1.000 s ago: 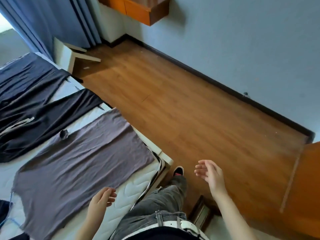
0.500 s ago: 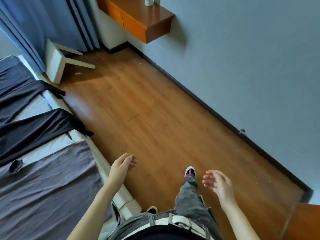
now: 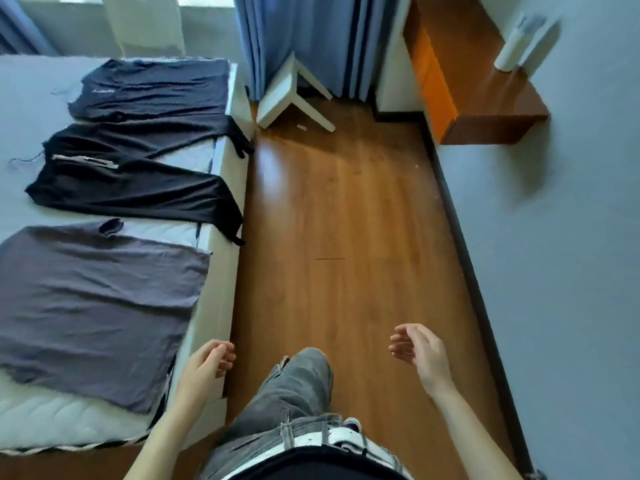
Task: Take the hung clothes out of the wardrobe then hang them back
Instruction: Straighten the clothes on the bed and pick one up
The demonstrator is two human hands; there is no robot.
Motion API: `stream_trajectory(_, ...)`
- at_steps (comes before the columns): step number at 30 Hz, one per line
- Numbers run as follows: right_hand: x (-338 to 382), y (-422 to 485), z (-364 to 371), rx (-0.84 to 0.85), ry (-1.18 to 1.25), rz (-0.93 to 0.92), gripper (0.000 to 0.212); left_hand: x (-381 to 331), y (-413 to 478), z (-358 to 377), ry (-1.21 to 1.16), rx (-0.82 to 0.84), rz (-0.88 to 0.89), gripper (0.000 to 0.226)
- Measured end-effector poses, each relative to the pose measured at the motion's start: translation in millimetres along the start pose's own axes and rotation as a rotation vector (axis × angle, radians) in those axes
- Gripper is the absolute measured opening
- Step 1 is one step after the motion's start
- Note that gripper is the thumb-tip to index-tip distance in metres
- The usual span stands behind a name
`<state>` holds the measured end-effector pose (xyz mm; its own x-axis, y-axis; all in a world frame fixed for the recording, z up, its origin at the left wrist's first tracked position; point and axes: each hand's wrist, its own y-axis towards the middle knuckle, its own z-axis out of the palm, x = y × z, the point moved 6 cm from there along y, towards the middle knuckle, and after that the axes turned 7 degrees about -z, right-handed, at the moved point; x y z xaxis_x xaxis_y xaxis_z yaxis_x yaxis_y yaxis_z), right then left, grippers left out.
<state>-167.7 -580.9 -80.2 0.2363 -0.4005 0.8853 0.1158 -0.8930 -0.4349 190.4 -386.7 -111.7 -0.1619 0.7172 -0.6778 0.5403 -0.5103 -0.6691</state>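
Observation:
Three garments lie flat on the bed [image 3: 216, 299] at the left: a grey shirt [image 3: 93, 306] nearest me, black trousers [image 3: 131, 181] in the middle and a dark top [image 3: 156, 88] farthest away. My left hand [image 3: 204, 367] hangs empty beside the bed's corner, fingers loosely curled. My right hand [image 3: 420, 356] is out over the wooden floor, fingers apart, holding nothing. No wardrobe is in view.
A white stool [image 3: 291, 95] lies tipped over by the blue curtain [image 3: 298, 36]. An orange-fronted wall shelf [image 3: 471, 88] carries a white bottle [image 3: 512, 50]. The grey wall [image 3: 554, 254] runs along the right, with wooden floor [image 3: 339, 237] between it and the bed.
My view has swung left, bringing the whole bed and all three garments into sight. Both hands stay empty, and my left hand has dropped back beside the bed corner.

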Motion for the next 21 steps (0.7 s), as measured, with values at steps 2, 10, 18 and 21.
stream_trajectory(2, 15.4, 48.2, 12.6, 0.079, -0.027, 0.002, 0.031, 12.1, 1.3, -2.0, -0.070, -0.099, -0.071, 0.026)
stream_trajectory(10, 95.8, 249.3, 97.7, 0.237, -0.095, 0.006, 0.029, -55.9, 115.7, 11.0, -0.259, -0.256, -0.202, 0.027)
stream_trajectory(18, 209.3, 391.8, 148.5, 0.292, -0.158, -0.011, 0.027, -294.7, 257.2, 9.9, -0.210, -0.212, 0.076, 0.026)
stream_trajectory(21, 238.7, 458.2, 181.8, 0.325, -0.167, -0.001, 0.027, -348.9, 310.1, 3.0, -0.252, -0.232, 0.080, 0.028)
